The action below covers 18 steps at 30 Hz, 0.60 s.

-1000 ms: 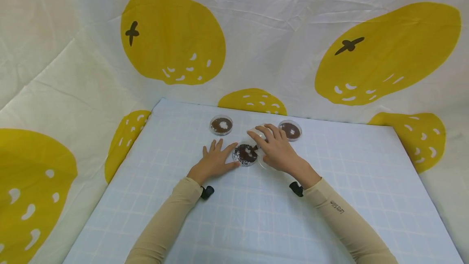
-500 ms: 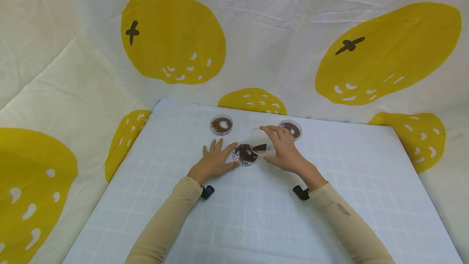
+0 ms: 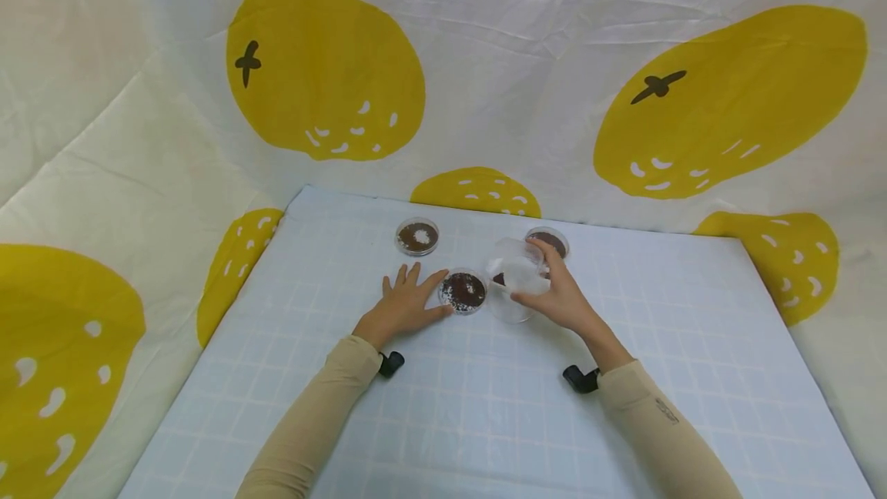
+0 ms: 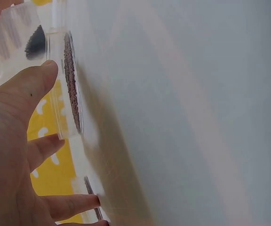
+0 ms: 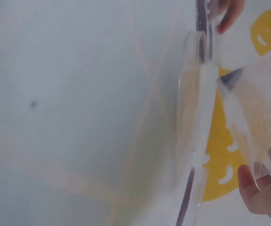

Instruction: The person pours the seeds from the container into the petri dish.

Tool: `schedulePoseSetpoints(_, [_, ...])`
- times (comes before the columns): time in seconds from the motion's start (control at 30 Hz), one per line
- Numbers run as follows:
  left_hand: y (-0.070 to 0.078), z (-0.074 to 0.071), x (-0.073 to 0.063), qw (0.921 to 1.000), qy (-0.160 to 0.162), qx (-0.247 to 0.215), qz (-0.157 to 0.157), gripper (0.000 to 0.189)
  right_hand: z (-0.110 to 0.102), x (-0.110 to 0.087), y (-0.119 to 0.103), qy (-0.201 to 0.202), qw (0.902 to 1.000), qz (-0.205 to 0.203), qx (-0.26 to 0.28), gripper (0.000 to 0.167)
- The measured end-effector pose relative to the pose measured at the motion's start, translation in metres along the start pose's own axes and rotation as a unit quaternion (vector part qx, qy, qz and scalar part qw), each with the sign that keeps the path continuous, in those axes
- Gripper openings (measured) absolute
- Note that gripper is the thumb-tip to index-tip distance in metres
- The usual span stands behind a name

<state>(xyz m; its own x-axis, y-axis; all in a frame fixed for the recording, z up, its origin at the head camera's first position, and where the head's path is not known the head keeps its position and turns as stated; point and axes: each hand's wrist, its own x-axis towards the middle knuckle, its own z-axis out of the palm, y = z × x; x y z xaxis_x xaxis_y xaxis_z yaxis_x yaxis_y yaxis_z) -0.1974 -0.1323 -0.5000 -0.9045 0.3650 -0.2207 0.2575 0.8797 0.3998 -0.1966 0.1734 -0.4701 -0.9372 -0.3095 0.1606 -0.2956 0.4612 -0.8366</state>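
Note:
My right hand grips a tilted clear plastic cup between thumb and fingers. Dark brown granular material lies in one corner of the cup. Beneath it on the cloth is a clear round dish, partly hidden by the cup. Just left of that stands a petri dish filled with dark brown grains, with white patches on and around them. My left hand rests beside it, fingers spread and straight. In the left wrist view, its thumb and index finger touch the rim of the filled petri dish.
Farther back on the pale blue checked cloth stand two more petri dishes of brown grains: a left one and a right one, the latter partly behind my right hand. A white curtain with yellow fruit prints borders the table.
My right hand has drawn the cup rightward, away from above the filled petri dish and over the clear dish, while turning it. The left hand has stayed in place.

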Motion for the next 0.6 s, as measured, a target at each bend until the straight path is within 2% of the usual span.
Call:
schedulePoseSetpoints(0.17, [0.000, 0.000, 0.001, 1.0000, 0.000, -0.002, -0.002, 0.078, -0.009, -0.009, 0.006, 0.014, 0.9975, 0.037, 0.059, 0.097])
schedulePoseSetpoints(0.33, [0.001, 0.000, 0.001, 1.0000, 0.001, 0.000, 0.000, 0.079, -0.018, -0.018, 0.012, 0.043, 0.9931, 0.043, 0.100, 0.097])
schedulePoseSetpoints(0.43, [0.002, -0.001, 0.000, 1.0000, 0.003, 0.001, 0.003, 0.078, -0.024, -0.024, 0.014, 0.071, 0.9926, 0.042, 0.089, 0.097])
schedulePoseSetpoints(0.6, [0.003, -0.003, -0.003, 1.0000, 0.004, 0.005, 0.005, 0.077, -0.033, -0.034, 0.019, 0.117, 0.9916, 0.041, 0.034, 0.096])
